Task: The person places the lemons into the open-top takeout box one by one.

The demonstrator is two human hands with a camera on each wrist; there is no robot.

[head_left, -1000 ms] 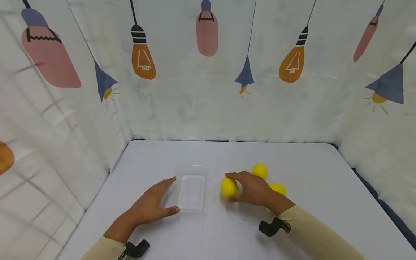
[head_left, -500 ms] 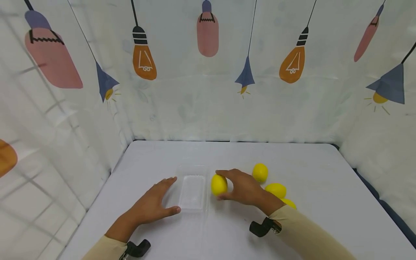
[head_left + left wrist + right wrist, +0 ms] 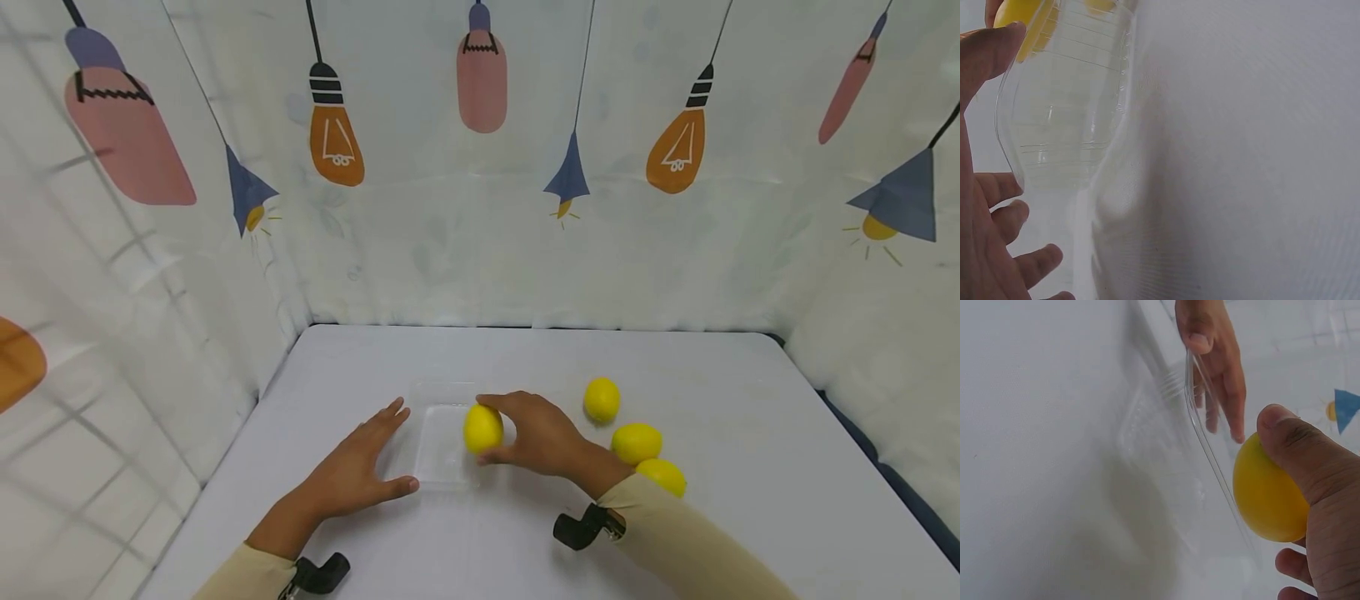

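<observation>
A yellow lemon [image 3: 483, 429] is pinched between the thumb and fingers of my right hand [image 3: 538, 435], over the right side of a clear plastic container [image 3: 438, 477]. In the right wrist view the lemon [image 3: 1270, 487] appears close beside the container's rim [image 3: 1210, 450]. My left hand [image 3: 348, 467] is at the container's left side, thumb and fingers spread. In the left wrist view its thumb and a fingertip meet the rim of the container [image 3: 1066, 119]. Three other lemons lie to the right: one at the back [image 3: 602, 400], one in the middle [image 3: 636, 443], one nearest [image 3: 663, 477].
The white table [image 3: 525, 354] runs back to a pale curtain [image 3: 450, 250] printed with hanging lamps, which also encloses both sides. Each wrist wears a black camera mount, such as the right one [image 3: 585, 527]. My right forearm passes in front of the loose lemons.
My right hand has carried its lemon leftward, from the table beside the container to over its right side. The loose lemons show more fully now. My left hand has stayed almost still.
</observation>
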